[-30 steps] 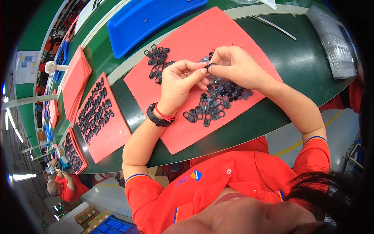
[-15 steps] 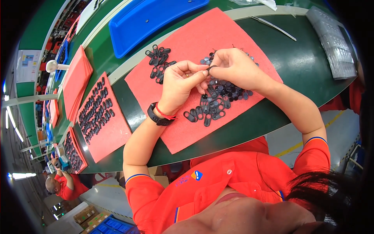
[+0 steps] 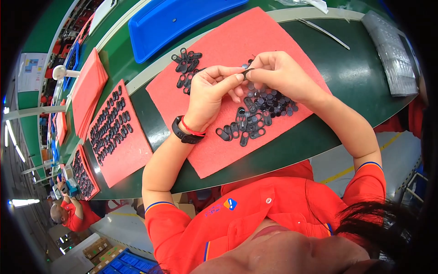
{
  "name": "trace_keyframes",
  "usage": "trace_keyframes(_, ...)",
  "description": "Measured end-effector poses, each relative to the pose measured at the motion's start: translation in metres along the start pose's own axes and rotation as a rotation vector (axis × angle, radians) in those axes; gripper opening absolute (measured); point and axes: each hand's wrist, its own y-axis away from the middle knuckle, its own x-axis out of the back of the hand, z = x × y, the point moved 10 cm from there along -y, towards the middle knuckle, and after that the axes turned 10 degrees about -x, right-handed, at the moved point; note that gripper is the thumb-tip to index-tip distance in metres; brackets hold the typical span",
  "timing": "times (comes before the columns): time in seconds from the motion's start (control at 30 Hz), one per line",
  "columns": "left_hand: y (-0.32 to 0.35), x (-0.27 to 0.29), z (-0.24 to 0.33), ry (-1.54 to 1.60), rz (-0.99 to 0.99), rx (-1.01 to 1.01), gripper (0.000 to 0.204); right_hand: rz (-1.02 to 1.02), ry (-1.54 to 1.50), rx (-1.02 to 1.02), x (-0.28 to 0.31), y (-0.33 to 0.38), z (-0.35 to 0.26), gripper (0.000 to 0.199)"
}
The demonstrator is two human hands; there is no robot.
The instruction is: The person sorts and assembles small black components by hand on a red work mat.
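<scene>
We look down on a long green workbench (image 3: 365,86) in a factory hall, with red felt mats laid along it. On the red mat (image 3: 237,141) nearest us, our left hand (image 3: 211,93) and right hand (image 3: 279,73) meet above its middle. Between them we pinch one small black oval part (image 3: 247,72): left thumb and forefinger close on its left end, right fingertips close on its right end, and it is held clear of the mat. Just below the hands, toward the mat's near edge, lies a loose pile of black parts (image 3: 255,114). A smaller cluster of the same parts (image 3: 185,68) sits near the mat's far left corner. A black wristband (image 3: 181,132) circles our left wrist. Beyond the mat's far edge rests a blue tray (image 3: 173,23). At the bench's left, another red mat (image 3: 119,137) carries rows of black parts.
</scene>
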Motion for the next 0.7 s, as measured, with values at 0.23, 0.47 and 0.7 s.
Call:
trace_keyframes(0.23,0.001,-0.001,-0.001,-0.072,-0.005,0.007,0.014,0.019,0.020,0.073,-0.002,0.003,-0.005,0.015)
trace_keyframes(0.47,0.005,-0.005,0.000,-0.131,-0.051,-0.013,0.010,0.082,0.208,0.117,-0.004,0.003,-0.003,0.013)
trace_keyframes(0.7,-0.001,0.009,0.008,-0.003,0.084,-0.039,0.017,0.001,-0.011,0.037,-0.002,0.005,-0.007,0.020)
